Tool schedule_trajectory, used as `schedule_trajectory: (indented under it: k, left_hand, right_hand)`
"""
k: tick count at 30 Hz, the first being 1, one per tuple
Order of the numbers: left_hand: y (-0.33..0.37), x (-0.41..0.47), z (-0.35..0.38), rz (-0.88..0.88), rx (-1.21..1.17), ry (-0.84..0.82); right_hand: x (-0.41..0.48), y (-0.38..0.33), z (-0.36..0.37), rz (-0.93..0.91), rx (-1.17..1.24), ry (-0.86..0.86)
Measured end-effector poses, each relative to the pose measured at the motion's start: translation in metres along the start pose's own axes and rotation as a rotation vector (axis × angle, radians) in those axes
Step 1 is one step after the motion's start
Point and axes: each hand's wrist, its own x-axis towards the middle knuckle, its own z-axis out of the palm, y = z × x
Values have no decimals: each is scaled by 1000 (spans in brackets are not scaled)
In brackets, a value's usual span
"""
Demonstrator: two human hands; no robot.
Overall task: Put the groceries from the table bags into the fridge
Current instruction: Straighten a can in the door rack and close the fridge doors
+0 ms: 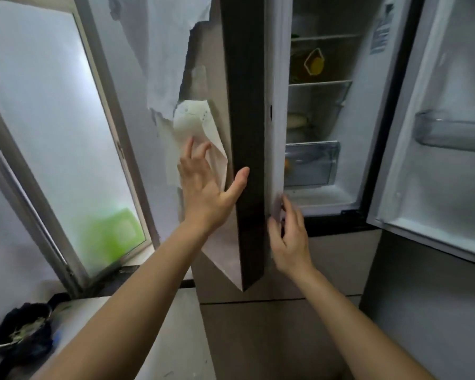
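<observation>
Head view: dark door edge before fridge shelves, window leftward.

The left door stands edge-on between the two hands, a dark slab blocking any straight pass from one to the other. The right hand curls its fingers on the door's white inner rim. Right of them the fridge cavity opens wide, with the right door swung well clear. Ahead of those fingertips, shelves and a clear drawer narrow the way (a yellow pack fills part of one shelf). Under the left hand's spread fingers a loose paper sheet hangs on the door face. Left of them is open air up to the window frame.
</observation>
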Motion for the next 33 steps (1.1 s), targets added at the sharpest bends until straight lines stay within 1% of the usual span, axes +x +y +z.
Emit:
schedule_trajectory:
  k: [3, 7, 9, 11, 12, 15, 17, 22, 26, 31, 33]
  left_hand:
    - [6, 15, 34, 69, 53, 3]
    - [-8, 25, 63, 155, 153, -66]
    - [-25, 25, 72, 205, 252, -41]
    - [-42, 21, 81, 193, 320, -24]
    - [-51, 18, 86, 188, 351, -53]
    - [-71, 10, 101, 204, 479, -250]
    - [-79, 9, 108, 204, 537, -306]
    - [-89, 14, 122, 202, 624, -307]
    - [-90, 17, 131, 172, 654, -309]
    - [-90, 26, 139, 130, 678, -328]
    - [-86, 26, 137, 115, 674, -350]
  right_hand:
    - [7, 9, -4, -30, -106, -99]
    - [24, 30, -3, 26, -159, -221]
    - [38, 39, 0, 83, -159, -233]
    - [53, 46, 3, 143, -161, -222]
    - [61, 49, 5, 161, -168, -214]
    - [81, 58, 8, 172, -217, -188]
    - [89, 67, 12, 169, -247, -189]
    - [105, 93, 16, 100, -321, -167]
    - [118, 101, 13, 46, -376, -164]
    - [140, 101, 6, 115, -395, -259]
    - [142, 100, 4, 139, -365, -272]
